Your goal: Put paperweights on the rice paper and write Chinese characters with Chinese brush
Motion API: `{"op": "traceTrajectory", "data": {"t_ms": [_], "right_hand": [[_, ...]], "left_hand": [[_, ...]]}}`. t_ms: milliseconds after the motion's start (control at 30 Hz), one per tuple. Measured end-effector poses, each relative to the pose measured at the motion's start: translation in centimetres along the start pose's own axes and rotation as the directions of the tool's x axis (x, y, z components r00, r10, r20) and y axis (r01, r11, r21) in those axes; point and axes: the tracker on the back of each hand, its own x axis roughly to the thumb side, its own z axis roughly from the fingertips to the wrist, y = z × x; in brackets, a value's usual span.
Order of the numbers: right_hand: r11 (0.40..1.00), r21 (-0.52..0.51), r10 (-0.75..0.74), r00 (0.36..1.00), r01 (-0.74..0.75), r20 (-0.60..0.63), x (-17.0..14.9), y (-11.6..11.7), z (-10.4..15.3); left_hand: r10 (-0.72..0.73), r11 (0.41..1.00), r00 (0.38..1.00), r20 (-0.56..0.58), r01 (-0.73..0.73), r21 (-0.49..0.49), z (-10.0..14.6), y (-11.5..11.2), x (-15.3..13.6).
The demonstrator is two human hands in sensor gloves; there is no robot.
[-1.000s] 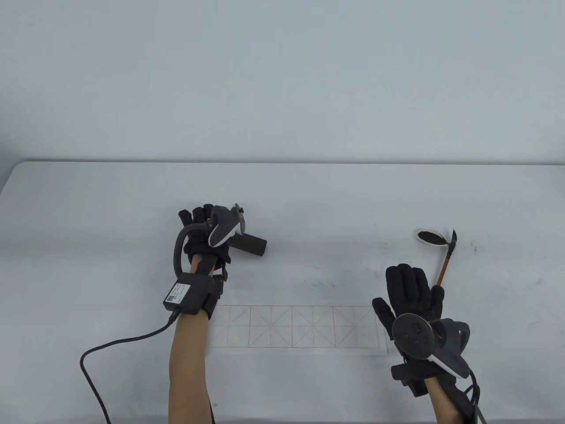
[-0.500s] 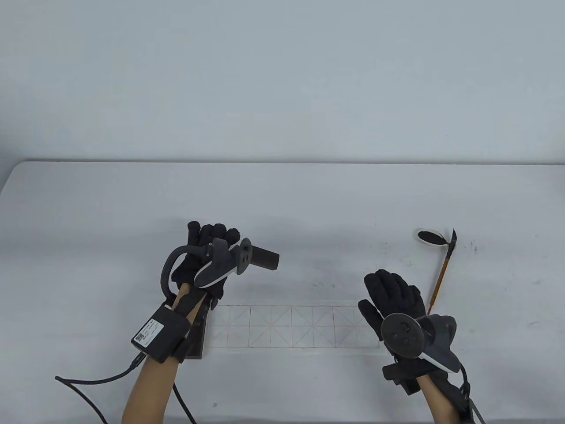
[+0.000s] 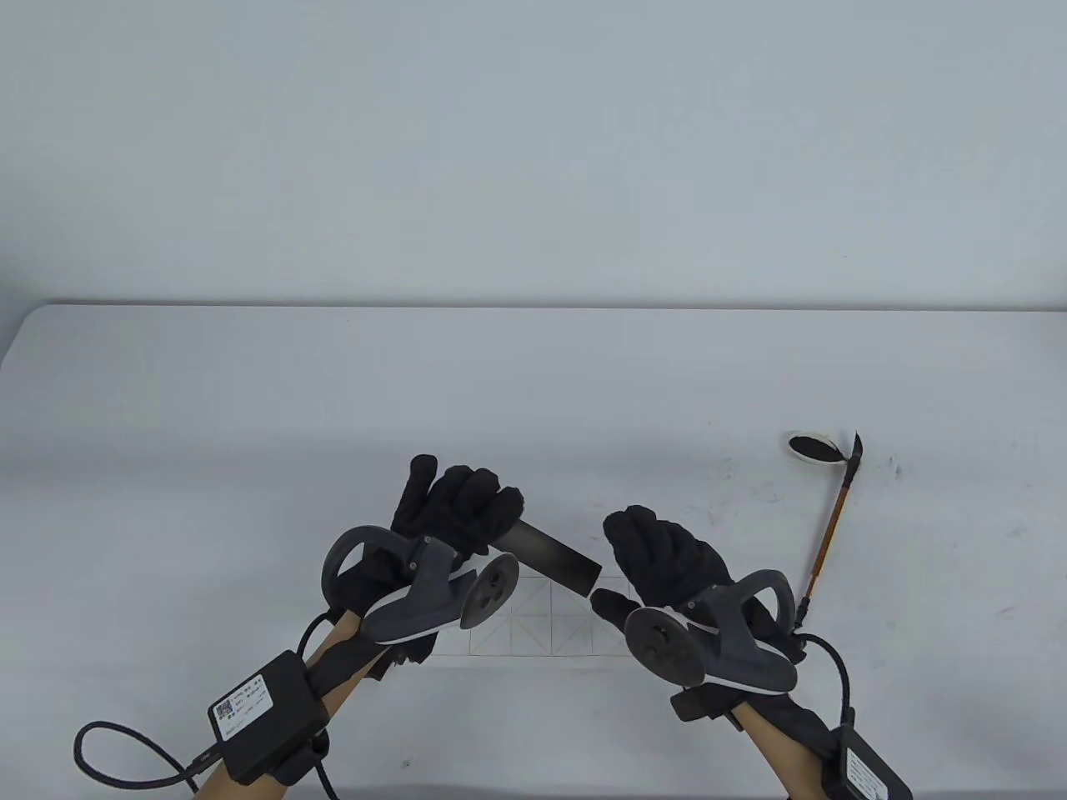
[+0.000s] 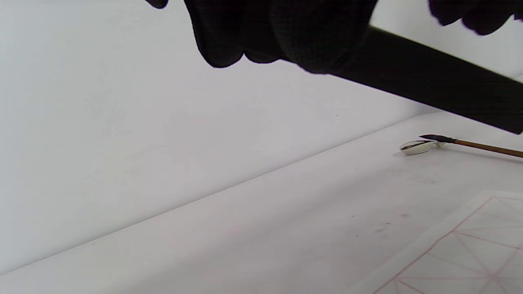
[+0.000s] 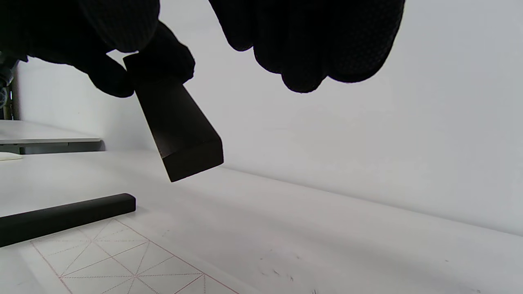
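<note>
Overhead, table view: the left hand [image 3: 454, 512] curls its gloved fingers round one end of a dark rectangular bar paperweight [image 3: 554, 562], held in the air and slanting down to the right above the red-gridded rice paper [image 3: 533, 629].
Right hand, same view: the right hand [image 3: 667, 562] hangs near the bar's free end with fingers loosely bent, gripping nothing; whether the thumb touches the bar cannot be told.
Far right of the white table [image 3: 250, 400]: a brown-handled Chinese brush [image 3: 829, 533] lies with its black tip at a small white ink dish [image 3: 810, 447].
Left wrist view: fingers wrap the paperweight; brush and dish lie beyond.
Right wrist view: a second dark bar paperweight [image 5: 65, 218] rests along the paper's edge.
</note>
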Motion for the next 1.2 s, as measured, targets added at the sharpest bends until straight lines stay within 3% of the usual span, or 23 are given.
{"op": "traceTrajectory", "data": {"t_ms": [267, 400, 800, 933, 1033, 1200], "right_hand": [[0.996, 0.051, 0.078, 0.996, -0.08, 0.035, 2.5, 0.2, -0.7], [0.993, 0.01, 0.115, 0.993, -0.115, 0.03, 2.9, 0.0, -0.6], [0.98, -0.056, 0.195, 0.98, -0.192, 0.049, 3.3, 0.2, -0.1], [0.978, -0.047, 0.207, 0.977, -0.205, 0.041, 3.3, 0.2, -0.2], [0.975, -0.032, 0.223, 0.975, -0.222, 0.028, 3.0, 0.5, -0.3], [0.976, 0.04, 0.213, 0.977, -0.213, -0.011, 2.1, 2.1, -0.7]], "left_hand": [[0.026, 0.998, 0.994, 0.103, -0.031, 0.048, 1.0, 1.6, 2.4], [0.059, 0.997, 0.99, 0.128, -0.064, 0.038, 1.2, 2.2, 2.7], [0.107, 0.994, 0.984, 0.145, -0.101, -0.047, 0.8, 1.4, 2.8], [0.107, 0.994, 0.983, 0.148, -0.105, -0.02, 1.0, 0.8, 2.6], [0.11, 0.993, 0.99, 0.093, -0.113, 0.022, 1.5, 0.1, 1.4], [0.155, 0.988, 0.986, -0.055, -0.156, -0.015, 2.9, -2.2, -1.8]]}}
